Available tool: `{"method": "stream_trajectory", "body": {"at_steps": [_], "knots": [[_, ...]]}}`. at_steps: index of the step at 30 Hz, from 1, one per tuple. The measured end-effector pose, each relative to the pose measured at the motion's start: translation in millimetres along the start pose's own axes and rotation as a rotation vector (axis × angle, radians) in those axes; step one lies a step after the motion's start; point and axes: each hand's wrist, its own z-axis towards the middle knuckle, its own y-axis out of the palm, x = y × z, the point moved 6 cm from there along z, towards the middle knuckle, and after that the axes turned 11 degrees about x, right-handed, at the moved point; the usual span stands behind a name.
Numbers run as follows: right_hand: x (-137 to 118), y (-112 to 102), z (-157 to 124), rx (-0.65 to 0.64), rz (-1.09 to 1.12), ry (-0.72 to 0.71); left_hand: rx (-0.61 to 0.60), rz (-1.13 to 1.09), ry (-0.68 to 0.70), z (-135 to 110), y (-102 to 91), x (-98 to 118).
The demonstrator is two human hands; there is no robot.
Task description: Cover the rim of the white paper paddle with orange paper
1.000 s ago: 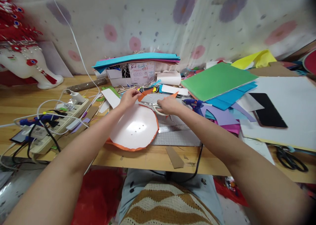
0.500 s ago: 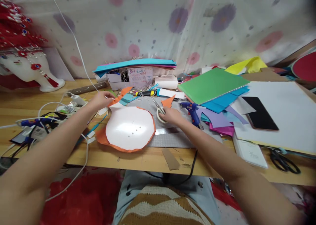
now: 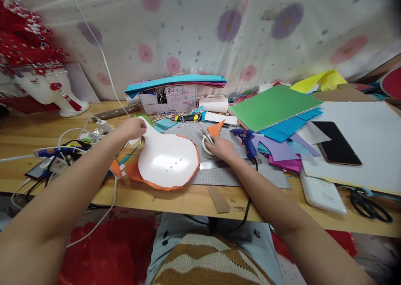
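Observation:
A round white card with an orange paper edge lies on the wooden table, partly over a grey cutting mat. My left hand is closed in a pinch on the card's upper left tip. My right hand grips white-handled scissors that rest on the mat, blades pointing away from me. An orange paper offcut stands just beyond the scissors. Another orange scrap lies under my left forearm.
A blue glue gun lies right of my right hand. Stacked coloured sheets, a black phone on white board and black scissors fill the right side. A power strip with tangled cables sits left. A white figurine stands far left.
My left hand carried the orange strip off to the left and now pinches the card's tip. My right hand lowered the scissors onto the mat.

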Motion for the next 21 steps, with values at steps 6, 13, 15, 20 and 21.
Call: {"method": "stream_trajectory", "body": {"at_steps": [6, 13, 15, 20, 21], "knots": [[4, -2, -5, 0.047, -0.021, 0.027, -0.356, 0.079, 0.434, -18, 73.4, 94], [20, -12, -11, 0.093, -0.135, 0.093, -0.431, 0.01, 0.516, -35, 112.7, 122], [21, -14, -12, 0.077, -0.126, 0.095, -0.433, 0.008, 0.49, -38, 110.9, 118], [10, -23, -13, 0.16, -0.069, 0.036, -0.4, 0.051, 0.421, -53, 103.7, 109], [6, -24, -14, 0.197, -0.035, 0.001, -0.386, 0.054, 0.413, -56, 103.7, 108]]}}
